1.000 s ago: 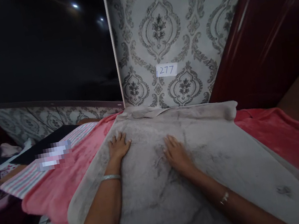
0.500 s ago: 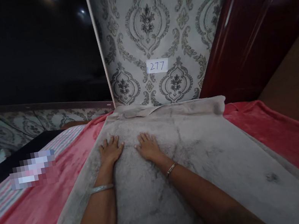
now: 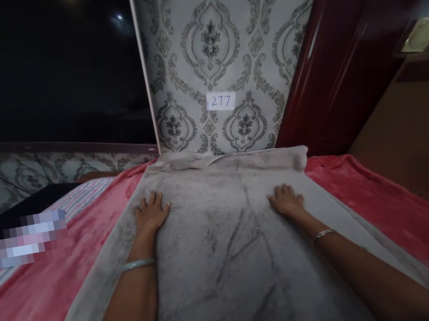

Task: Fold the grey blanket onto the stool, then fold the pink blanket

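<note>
A grey plush blanket (image 3: pixel 223 258) is spread out in front of me, with dark streaks in its nap and a loose fold at its far end. My left hand (image 3: pixel 151 211) rests flat on it near the left edge, fingers spread. Over toward the right edge, my right hand (image 3: pixel 288 200) also lies palm down on the blanket, fingers apart. Neither hand grips anything. A bangle circles each wrist.
Under the grey blanket, a red plush blanket (image 3: pixel 372 182) sticks out on both sides. Striped cloth (image 3: pixel 91 192) lies at the left, partly blurred out. A large dark screen (image 3: pixel 37 75) and patterned wall (image 3: pixel 211 45) with a "277" label (image 3: pixel 221 100) stand behind; dark red wood (image 3: pixel 319 70) rises at right.
My right hand has slid right across the grey blanket, away from my left hand, leaving dark streaks in the nap. My left hand stays near the left edge. The view has shifted slightly.
</note>
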Demonstrator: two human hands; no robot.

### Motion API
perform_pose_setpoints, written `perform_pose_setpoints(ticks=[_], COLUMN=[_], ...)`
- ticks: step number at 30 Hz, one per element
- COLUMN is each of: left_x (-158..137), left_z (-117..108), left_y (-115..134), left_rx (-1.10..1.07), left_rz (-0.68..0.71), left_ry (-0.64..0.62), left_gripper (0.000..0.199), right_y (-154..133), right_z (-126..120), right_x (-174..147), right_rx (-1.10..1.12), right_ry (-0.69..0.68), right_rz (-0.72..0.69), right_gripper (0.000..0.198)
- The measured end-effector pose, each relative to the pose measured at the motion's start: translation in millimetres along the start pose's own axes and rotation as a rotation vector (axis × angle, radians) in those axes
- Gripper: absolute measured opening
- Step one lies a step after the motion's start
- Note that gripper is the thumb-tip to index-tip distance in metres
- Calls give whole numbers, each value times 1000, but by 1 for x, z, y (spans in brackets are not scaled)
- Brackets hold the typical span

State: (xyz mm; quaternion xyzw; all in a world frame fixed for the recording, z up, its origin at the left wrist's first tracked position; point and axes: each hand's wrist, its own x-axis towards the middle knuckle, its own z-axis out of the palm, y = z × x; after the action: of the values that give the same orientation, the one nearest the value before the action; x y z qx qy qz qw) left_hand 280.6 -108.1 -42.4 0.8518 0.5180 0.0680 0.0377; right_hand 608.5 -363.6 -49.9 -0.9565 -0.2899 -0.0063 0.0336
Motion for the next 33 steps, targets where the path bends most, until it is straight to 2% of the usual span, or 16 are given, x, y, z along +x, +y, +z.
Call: perform_pose_setpoints(ticks=[1, 3, 6, 8, 10, 13, 17, 22, 27, 31, 33], left_x=[0, -1, 0, 2, 4, 7, 9, 10, 10, 9, 9], left_z=[-1, -2, -1, 0, 2, 4, 4, 3, 1, -2, -3], left_y=[0, 1, 0, -2, -3, -5, -5, -4, -3, -2, -1], left_rx=[-2, -5, -1, 15, 33, 50, 67, 91, 91, 75, 67], left_rz=[1, -1, 1, -1, -7, -6, -11, -14, -18, -25, -23], left_ry=[-2, -6, -3, -4, -6, -12, -37, -61, -53, -70, -83], left_gripper=[68, 68, 68, 68, 67, 68, 68, 68, 68, 68, 69], right_y=[-18, -69, -157, -204, -233, -239, -196, -103, 14, 112, 149], right_z=[-5, -10, -8, -1, 7, 14, 12, 9, 11, 14, 11], right_x=[0, -5, -23, -34, -38, -18, 38, 91, 105, 98, 89], right_rx=[19, 79, 196, 241, 260, 234, 180, 128, 68, 6, 6], right_ry=[35, 82, 18, 31, 55, 44, 28, -1, -19, -46, -81], right_rz=[-52, -245, -529, -682, -817, -931, -785, -553, -254, 27, 103], right_gripper=[62, 61, 60, 61, 59, 56, 56, 56, 57, 60, 63])
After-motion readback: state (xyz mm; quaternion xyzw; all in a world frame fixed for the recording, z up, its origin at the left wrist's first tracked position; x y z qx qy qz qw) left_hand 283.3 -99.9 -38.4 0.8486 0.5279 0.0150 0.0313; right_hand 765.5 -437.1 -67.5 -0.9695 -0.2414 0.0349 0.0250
